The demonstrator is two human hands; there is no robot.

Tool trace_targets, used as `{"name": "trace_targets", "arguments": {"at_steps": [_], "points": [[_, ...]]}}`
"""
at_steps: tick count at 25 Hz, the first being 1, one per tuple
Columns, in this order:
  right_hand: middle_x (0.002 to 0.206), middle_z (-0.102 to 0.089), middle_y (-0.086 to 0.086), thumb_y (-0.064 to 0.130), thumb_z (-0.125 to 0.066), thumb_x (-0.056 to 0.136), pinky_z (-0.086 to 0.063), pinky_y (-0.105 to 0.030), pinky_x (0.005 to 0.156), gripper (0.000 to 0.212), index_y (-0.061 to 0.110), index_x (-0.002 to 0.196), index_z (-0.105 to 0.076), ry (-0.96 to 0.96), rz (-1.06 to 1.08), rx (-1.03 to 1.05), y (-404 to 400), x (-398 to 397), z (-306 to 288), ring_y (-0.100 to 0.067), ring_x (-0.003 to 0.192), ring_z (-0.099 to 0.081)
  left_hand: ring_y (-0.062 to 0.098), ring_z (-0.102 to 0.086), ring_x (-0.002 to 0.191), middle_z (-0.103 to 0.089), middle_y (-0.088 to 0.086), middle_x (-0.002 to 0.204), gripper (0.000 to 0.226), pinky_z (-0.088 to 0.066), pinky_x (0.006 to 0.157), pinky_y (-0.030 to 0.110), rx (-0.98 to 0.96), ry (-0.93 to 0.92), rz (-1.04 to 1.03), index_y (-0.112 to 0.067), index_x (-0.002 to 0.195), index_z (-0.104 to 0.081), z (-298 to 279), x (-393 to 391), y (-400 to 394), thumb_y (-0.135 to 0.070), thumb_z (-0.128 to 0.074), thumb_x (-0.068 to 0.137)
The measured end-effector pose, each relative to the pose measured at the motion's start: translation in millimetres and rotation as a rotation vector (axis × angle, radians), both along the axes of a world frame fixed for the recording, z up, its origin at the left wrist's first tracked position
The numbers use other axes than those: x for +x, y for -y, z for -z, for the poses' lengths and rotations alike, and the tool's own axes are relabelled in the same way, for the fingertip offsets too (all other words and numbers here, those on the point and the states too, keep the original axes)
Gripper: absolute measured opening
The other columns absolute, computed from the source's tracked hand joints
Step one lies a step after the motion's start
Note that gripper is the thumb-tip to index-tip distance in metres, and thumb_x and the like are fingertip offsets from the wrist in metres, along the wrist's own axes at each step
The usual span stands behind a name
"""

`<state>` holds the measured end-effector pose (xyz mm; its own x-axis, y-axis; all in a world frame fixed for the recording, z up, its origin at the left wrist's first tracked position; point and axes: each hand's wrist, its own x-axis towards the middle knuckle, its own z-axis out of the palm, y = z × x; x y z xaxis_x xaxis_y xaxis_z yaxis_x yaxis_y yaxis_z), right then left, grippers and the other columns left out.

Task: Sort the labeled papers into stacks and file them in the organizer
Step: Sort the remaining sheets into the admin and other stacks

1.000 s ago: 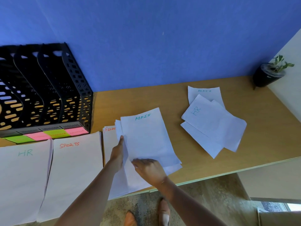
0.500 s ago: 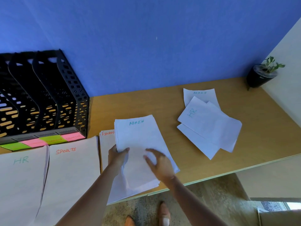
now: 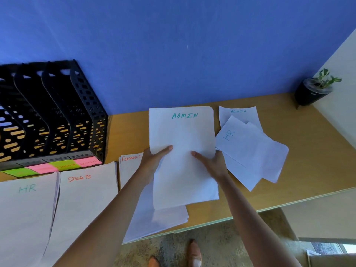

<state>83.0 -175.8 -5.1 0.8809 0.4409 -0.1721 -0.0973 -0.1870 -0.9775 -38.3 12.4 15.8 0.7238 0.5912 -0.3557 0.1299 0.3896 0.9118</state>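
Paper in our ADMIN stack (image 3: 183,143) is light, floppy and slippery, so we pinch it at both lower side edges, left hand (image 3: 152,160) and right hand (image 3: 213,162), thumbs on top.

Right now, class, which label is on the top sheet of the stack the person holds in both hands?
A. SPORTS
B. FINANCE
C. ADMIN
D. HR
C: the held stack, gripped by the left hand and right hand, reads ADMIN in green at its top.
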Motion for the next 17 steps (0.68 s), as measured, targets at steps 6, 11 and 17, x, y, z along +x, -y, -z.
{"name": "trace_targets", "arguments": {"at_steps": [6,11,17], "points": [[0.081,-0.072,-0.004,0.036,-0.074,0.088,-0.057,-0.035,0.059,0.013,0.024,0.089,-0.072,0.357,0.159,0.166,22,6,-24,-0.023,0.076,-0.071,0.008,-0.074,0.088,-0.078,-0.009,0.095,0.02,-0.058,0.067,0.021,0.204,0.042,0.104,-0.034,0.089,-0.077,-25,34,21,-0.033,-0.087,0.072],[0.104,-0.073,0.018,0.033,-0.078,0.085,-0.057,-0.018,0.077,0.026,0.045,0.106,-0.07,0.317,0.166,0.17,43,9,-15,-0.003,0.098,-0.069,0.006,-0.074,0.087,-0.078,-0.011,0.093,0.027,-0.057,0.066,0.021,0.246,0.038,0.159,-0.042,0.087,-0.076,-16,49,42,-0.035,-0.09,0.065],[0.092,-0.072,0.025,0.024,-0.07,0.091,-0.048,-0.007,0.077,0.02,0.042,0.099,-0.071,0.293,0.049,-0.025,65,12,19,0.01,0.091,-0.066,0.006,-0.072,0.093,-0.076,-0.008,0.1,0.048,-0.06,0.079,0.026,0.217,-0.09,0.134,-0.036,0.096,-0.072,4,57,51,-0.023,-0.096,0.057]]}}
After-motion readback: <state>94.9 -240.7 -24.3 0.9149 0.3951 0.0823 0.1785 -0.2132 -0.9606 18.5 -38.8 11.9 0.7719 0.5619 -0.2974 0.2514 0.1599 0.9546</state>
